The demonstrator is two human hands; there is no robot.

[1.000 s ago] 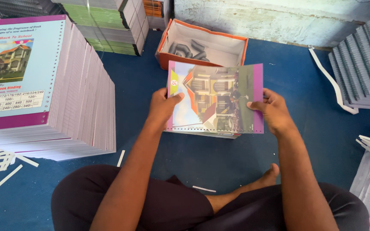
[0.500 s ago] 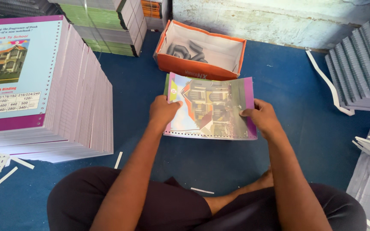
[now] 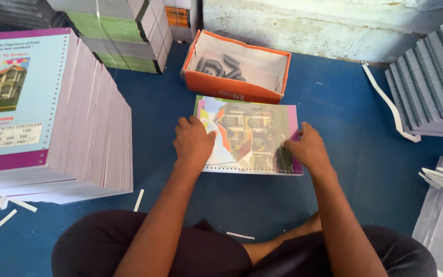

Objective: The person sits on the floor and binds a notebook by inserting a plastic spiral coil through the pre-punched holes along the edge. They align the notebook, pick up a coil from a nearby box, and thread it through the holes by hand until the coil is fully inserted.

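Presently left hand [image 3: 193,143] lies flat, fingers together, pressing on the left part of the notebook [image 3: 249,134]; nothing gripped. Right hand [image 3: 309,150] rests on the notebook's right edge, fingertips curled at the cover, thumb side up; whether it pinches the cover I cannot tell.

Notebook lies flat on the blue floor [image 3: 349,102], punched edge toward the person, just in front of the orange box [image 3: 234,88], near but not touching it.

Handling, judged: light, thin, flexible; glossy cover likely slippery. It would bend if lifted by one corner. Best hold: both short sides, or the punched edge.

Room: tall stack [image 3: 52,113] well left, grey stacks [image 3: 431,82] well right, paper strips [image 3: 139,200] scattered near the knees. Open floor on both sides of the notebook.
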